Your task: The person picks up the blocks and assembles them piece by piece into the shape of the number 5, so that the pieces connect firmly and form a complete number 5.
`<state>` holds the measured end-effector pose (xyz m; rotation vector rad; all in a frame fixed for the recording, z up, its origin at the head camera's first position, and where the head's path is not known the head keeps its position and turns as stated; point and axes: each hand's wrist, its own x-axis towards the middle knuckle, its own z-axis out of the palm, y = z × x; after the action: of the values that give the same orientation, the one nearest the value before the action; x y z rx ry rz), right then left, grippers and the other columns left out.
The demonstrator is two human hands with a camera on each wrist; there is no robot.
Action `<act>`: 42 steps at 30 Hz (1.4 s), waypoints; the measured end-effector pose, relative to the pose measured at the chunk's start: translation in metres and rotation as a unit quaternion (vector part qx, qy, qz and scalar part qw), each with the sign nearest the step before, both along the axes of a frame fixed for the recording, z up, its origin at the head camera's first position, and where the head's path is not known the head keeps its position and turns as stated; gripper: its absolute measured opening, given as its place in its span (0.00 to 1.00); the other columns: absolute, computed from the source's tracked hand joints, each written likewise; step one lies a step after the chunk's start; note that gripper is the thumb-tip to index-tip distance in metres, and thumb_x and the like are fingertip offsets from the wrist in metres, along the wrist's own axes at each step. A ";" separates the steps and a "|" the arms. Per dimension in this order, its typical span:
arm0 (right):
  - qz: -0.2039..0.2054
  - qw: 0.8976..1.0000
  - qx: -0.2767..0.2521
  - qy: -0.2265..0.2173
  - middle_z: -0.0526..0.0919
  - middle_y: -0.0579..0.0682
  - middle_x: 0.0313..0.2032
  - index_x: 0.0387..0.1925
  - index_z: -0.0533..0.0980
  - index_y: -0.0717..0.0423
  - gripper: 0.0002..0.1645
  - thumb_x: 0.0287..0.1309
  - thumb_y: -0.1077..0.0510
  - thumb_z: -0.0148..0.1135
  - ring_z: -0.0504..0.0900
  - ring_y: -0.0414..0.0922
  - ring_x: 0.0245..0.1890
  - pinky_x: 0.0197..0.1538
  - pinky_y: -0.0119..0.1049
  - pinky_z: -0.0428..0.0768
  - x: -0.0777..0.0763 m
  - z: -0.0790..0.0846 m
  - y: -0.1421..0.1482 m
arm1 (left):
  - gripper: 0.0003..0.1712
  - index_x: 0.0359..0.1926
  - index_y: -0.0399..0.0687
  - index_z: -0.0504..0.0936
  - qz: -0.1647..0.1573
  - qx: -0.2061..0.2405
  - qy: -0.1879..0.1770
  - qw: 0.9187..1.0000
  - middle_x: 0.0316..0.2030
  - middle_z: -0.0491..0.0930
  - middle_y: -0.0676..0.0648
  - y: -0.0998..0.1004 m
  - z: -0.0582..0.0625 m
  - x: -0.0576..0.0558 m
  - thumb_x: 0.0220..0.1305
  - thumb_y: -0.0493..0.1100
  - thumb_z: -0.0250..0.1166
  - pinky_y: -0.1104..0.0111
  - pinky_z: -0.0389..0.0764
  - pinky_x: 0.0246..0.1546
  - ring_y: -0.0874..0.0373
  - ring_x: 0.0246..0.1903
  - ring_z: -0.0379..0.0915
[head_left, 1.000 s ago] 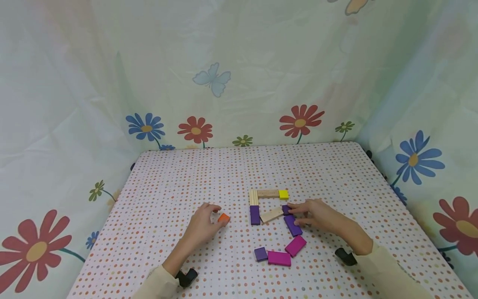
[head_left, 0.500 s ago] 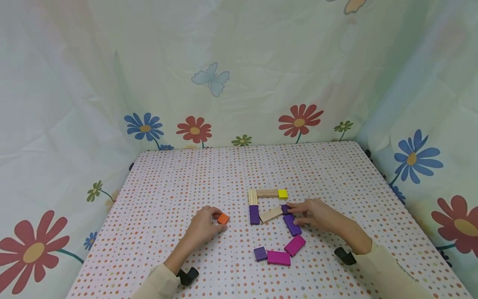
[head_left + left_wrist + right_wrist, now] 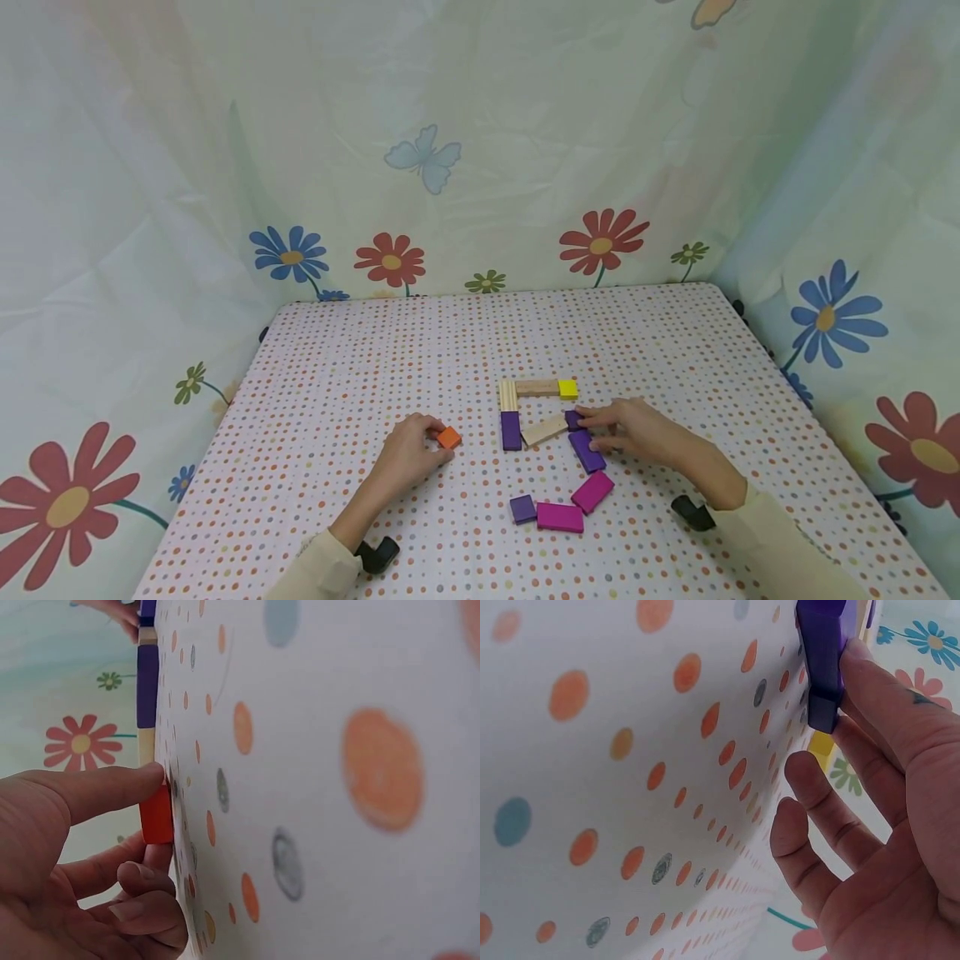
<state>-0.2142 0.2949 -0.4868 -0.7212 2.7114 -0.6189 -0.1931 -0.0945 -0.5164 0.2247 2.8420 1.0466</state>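
Observation:
In the head view, my left hand (image 3: 410,454) pinches a small orange block (image 3: 449,437) on the dotted cloth. The left wrist view shows my thumb on one side of this orange block (image 3: 156,816) and a fingertip against its other side. To the right, my right hand (image 3: 637,433) touches two purple blocks at the bend of a row. Its index fingertip is at the small purple block (image 3: 573,420), its thumb at the longer purple block (image 3: 586,451). Seen from the right wrist, the remaining fingers are loosely bent and hold nothing. A plain wooden block (image 3: 545,431) adjoins the small purple one.
The row's upper part has a yellow block (image 3: 568,389), a plain wooden block (image 3: 537,387), ridged light wood (image 3: 508,396) and a purple block (image 3: 511,431). Below lie two magenta blocks, one tilted (image 3: 592,492), one level (image 3: 560,517), and a purple block (image 3: 522,509).
The left hand's fingers have shifted slightly round the orange block, leaving more of it visible. My right hand and the other blocks stay in place; the head view shifted a little.

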 end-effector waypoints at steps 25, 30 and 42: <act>0.000 1.000 0.012 0.005 0.81 0.53 0.70 0.62 0.84 0.53 0.26 0.66 0.50 0.72 0.66 0.36 0.30 0.39 0.29 0.64 0.002 0.003 0.000 | 0.22 0.55 0.44 0.87 -0.095 0.011 0.025 0.995 0.48 0.84 0.49 0.026 0.030 0.029 0.62 0.46 0.78 0.70 0.76 0.38 0.56 0.40 0.79; 0.002 1.000 0.013 0.004 0.81 0.53 0.70 0.62 0.84 0.53 0.26 0.66 0.49 0.72 0.69 0.37 0.33 0.38 0.29 0.64 0.003 0.004 -0.002 | 0.21 0.53 0.46 0.88 -0.124 -0.003 0.019 0.992 0.45 0.84 0.52 0.034 0.027 0.038 0.61 0.47 0.79 0.73 0.74 0.36 0.58 0.40 0.79; 0.001 1.000 0.008 -0.004 0.81 0.52 0.70 0.63 0.84 0.52 0.26 0.66 0.48 0.71 0.69 0.36 0.33 0.39 0.29 0.64 0.001 0.002 -0.002 | 0.20 0.50 0.50 0.88 -0.148 -0.032 -0.003 0.988 0.42 0.81 0.58 0.042 0.003 0.051 0.57 0.47 0.81 0.71 0.79 0.43 0.69 0.39 0.76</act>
<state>-0.2136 0.2928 -0.4853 -0.7158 2.7056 -0.5977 -0.1417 -0.0523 -0.5134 0.6150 2.7174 0.8909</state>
